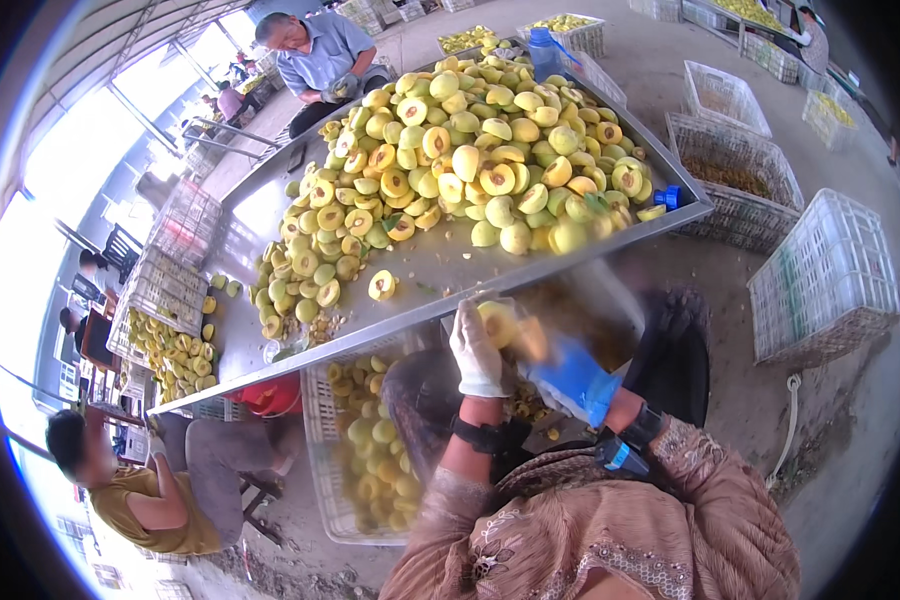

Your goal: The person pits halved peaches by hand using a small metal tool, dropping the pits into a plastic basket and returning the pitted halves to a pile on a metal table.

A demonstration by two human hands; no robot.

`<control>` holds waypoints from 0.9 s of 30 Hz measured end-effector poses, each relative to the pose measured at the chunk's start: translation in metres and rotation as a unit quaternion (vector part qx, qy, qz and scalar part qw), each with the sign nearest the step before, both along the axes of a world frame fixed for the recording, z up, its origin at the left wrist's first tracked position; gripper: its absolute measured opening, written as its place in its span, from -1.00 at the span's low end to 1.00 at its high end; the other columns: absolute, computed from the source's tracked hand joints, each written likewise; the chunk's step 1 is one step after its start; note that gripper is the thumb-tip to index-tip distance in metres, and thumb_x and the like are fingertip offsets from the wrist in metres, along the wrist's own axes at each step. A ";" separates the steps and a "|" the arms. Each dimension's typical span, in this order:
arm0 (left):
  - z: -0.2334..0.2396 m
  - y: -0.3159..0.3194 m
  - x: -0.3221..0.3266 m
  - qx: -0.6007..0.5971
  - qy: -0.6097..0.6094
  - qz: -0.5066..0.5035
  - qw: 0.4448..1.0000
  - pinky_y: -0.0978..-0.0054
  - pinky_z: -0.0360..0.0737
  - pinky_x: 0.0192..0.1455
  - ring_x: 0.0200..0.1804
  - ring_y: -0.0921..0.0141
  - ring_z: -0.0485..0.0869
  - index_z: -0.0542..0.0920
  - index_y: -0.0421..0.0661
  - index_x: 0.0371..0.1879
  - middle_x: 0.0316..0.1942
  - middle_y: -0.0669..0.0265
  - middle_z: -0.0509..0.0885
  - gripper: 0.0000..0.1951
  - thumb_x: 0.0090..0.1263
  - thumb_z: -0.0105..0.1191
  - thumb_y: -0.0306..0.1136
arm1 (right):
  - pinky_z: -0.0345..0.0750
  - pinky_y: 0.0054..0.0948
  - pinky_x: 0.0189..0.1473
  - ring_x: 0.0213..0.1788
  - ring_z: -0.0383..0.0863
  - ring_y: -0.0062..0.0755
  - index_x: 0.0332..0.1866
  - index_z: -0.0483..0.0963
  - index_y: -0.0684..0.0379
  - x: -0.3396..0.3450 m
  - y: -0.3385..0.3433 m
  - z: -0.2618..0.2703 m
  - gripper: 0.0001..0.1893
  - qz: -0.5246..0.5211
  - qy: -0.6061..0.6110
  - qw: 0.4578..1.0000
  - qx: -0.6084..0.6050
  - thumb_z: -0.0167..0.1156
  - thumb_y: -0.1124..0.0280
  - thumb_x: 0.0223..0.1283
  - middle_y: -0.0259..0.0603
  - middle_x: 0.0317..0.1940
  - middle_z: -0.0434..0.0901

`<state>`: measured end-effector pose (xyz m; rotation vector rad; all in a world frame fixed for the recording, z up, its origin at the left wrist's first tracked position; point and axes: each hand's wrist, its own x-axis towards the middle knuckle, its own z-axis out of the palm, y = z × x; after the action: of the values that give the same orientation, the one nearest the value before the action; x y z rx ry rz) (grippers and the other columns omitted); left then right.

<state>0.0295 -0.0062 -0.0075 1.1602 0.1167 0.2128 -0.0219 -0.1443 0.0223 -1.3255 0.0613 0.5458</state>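
Note:
My left hand (480,352), in a white glove, holds a yellow peach half (499,322) just in front of the metal table's near edge. Close beside it, on the right, is my right hand (570,379) in a blue covering, blurred by motion. An orange patch (532,339) lies between the hands, too smeared to name, and I cannot tell what my right fingers grip. Ahead, a large heap of halved peaches (465,161), many with brown stone hollows facing up, covers much of the metal table (435,262). A single peach half (382,285) lies apart near the front.
Below the table, left of my legs, stands a plastic crate (322,480) of peaches. A blue bottle (544,56) and blue cap (667,197) are on the table. Crates (825,277) stand at right. One person (322,64) sits across, another (157,480) at left.

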 end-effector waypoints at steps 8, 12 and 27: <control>0.008 -0.011 -0.008 0.048 -0.034 -0.010 0.998 0.61 0.54 -0.24 -0.33 0.51 0.61 0.58 -0.26 -0.11 -0.29 0.20 0.70 -0.56 0.53 -0.15 -0.06 | 0.39 -0.53 -0.55 -0.59 0.41 -0.62 -0.05 0.42 0.26 -0.011 -0.001 0.005 -0.69 0.025 0.017 0.999 -0.038 0.23 0.29 0.24 -0.31 -0.53 0.51; 0.005 -0.013 -0.011 0.114 -0.059 0.016 0.992 0.64 0.52 -0.25 -0.34 0.53 0.59 0.58 -0.25 -0.11 -0.29 0.22 0.70 -0.56 0.54 -0.16 -0.06 | 0.47 -0.47 -0.39 -0.48 0.48 -0.54 -0.02 0.42 0.27 -0.014 0.004 -0.003 -0.66 0.015 -0.062 0.994 -0.093 0.24 0.28 0.22 -0.24 -0.44 0.55; 0.026 -0.002 -0.015 0.027 0.018 -0.227 0.973 0.55 0.56 -0.24 -0.35 0.42 0.63 0.60 -0.29 -0.19 -0.35 0.18 0.69 -0.42 0.51 -0.22 0.10 | 0.12 -0.72 -0.72 -0.76 0.17 -0.79 -0.28 0.32 0.08 -0.018 -0.020 -0.001 -0.78 0.225 0.234 0.877 0.355 0.11 0.19 0.35 -0.53 -0.69 0.24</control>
<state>0.0146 -0.0078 0.0183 1.2138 -0.1254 -0.2113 -0.0403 -0.1640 0.0212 -0.4544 -0.0514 1.1551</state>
